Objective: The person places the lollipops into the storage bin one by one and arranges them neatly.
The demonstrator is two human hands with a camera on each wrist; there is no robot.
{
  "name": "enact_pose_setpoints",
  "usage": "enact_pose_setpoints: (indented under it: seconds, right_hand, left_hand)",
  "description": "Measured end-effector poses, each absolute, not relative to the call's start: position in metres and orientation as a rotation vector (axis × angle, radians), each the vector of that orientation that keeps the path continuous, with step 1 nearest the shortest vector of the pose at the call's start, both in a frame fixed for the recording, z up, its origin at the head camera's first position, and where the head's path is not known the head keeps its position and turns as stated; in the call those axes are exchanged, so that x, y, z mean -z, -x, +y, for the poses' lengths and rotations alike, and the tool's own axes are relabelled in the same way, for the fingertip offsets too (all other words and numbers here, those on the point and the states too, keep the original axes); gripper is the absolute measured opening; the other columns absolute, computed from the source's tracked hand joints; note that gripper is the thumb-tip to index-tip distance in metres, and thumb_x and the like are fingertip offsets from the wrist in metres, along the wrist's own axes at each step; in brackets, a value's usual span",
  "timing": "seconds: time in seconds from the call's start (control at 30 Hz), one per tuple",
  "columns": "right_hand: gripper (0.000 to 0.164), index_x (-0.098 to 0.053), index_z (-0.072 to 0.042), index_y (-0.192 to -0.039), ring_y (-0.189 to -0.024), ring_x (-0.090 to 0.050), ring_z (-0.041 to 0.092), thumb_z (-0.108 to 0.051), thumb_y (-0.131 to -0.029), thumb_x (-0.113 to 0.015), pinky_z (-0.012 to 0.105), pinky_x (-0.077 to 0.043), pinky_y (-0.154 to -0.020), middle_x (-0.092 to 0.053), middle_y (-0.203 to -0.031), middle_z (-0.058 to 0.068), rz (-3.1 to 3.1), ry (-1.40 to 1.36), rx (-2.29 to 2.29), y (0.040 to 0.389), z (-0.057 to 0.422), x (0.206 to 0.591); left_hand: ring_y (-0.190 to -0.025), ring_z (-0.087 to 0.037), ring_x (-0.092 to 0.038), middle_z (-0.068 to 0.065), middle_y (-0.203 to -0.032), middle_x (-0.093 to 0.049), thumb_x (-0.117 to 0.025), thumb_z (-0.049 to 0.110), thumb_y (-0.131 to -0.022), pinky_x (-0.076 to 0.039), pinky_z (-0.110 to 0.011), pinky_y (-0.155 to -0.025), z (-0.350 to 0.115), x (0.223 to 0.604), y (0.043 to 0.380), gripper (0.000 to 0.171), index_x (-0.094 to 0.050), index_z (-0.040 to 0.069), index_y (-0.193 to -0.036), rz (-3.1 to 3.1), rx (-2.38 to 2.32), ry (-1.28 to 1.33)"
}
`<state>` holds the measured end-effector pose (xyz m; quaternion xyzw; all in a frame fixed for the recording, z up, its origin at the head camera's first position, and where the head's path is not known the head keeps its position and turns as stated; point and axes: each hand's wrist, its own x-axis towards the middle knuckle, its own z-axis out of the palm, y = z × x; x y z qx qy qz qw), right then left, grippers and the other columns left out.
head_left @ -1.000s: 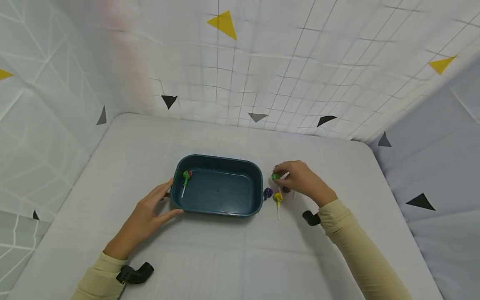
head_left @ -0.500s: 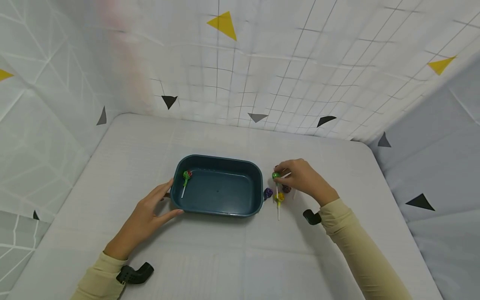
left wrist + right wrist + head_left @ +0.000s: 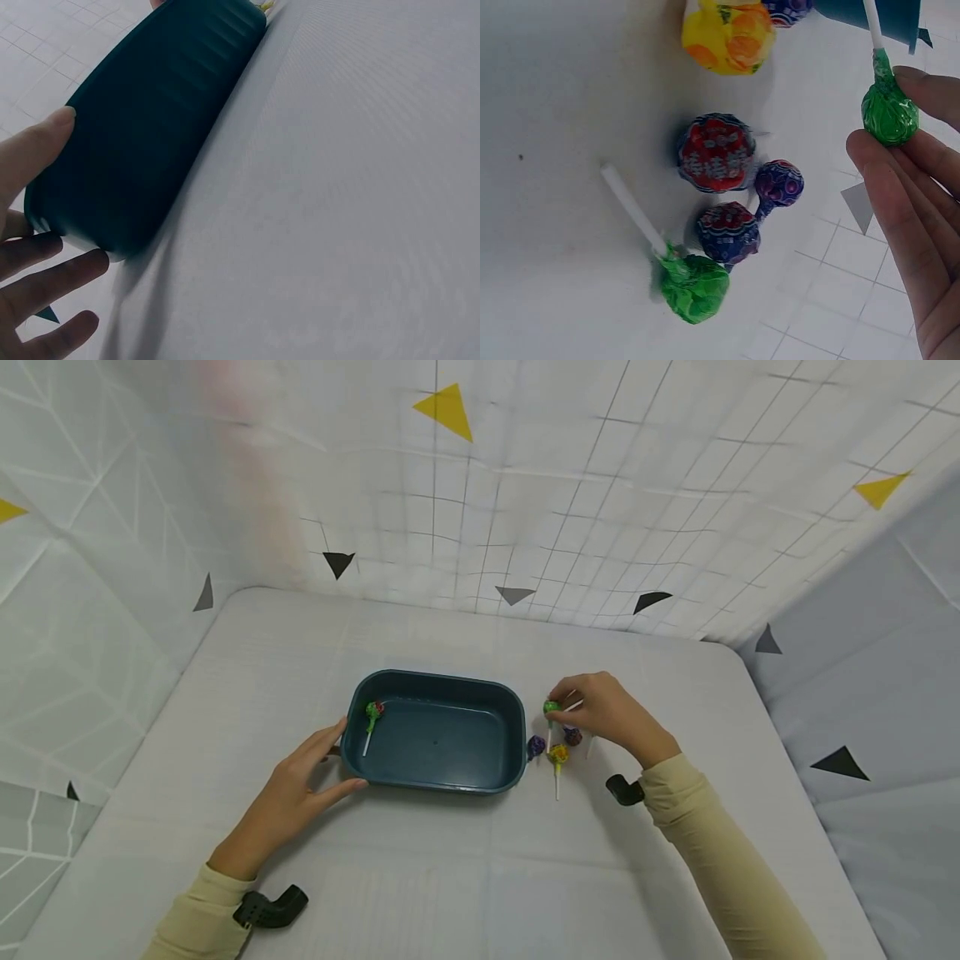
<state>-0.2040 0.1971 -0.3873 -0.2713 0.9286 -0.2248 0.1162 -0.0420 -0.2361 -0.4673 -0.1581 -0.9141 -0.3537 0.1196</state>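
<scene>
Right of centre in the head view, your right hand (image 3: 603, 710) pinches a green lollipop (image 3: 889, 112) by its wrapped head, clear of the worktop (image 3: 420, 860), its stick pointing down the frame. At left of centre, your left hand (image 3: 288, 789) rests with spread fingers and thumb against the left end of the teal bin (image 3: 435, 743); a green-and-red lollipop (image 3: 373, 714) lies inside, at the bin's left.

Watch that pinch: the crinkled wrapper looks slick, so a light hold could let the head turn or slip. The hanging stick could snag the yellow lollipop (image 3: 559, 754) below it or clip the bin's rim if you carry it low. The purple lollipop (image 3: 536, 746) sits right at the bin's right end, touching or just short of it; a shove from your left hand could send it rolling. In the right wrist view, the other green lollipop (image 3: 695, 289) and the purple-and-red lollipop (image 3: 729, 232) crowd together, so a careless fingertip could scatter them.

As for writing, the red-topped lollipop (image 3: 716, 154) carries pale, Chinese-looking characters, too soft to read surely. The yellow wrapper shows orange, fruit-like shapes. You can make out no brand on the green wrappers or the bin.
</scene>
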Motion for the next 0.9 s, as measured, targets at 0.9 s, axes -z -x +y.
enact_pose_setpoints:
  seconds: [0.9]
  right_hand:
    - [0.019, -0.078, -0.016, -0.103, -0.094, -0.077, 0.019, -0.027, -0.090, -0.083, 0.036, -0.065, -0.079, -0.079, -0.099, 0.001, 2.707, 0.861, 0.773, 0.203, 0.180, 0.365]
  left_hand:
    - [-0.123, -0.029, -0.064, -0.015, -0.152, -0.054, -0.091, 0.018, -0.078, -0.057, -0.046, -0.094, -0.235, 0.466, 0.042, 0.098, -0.038, 0.005, -0.159, -2.670, 1.040, 0.462]
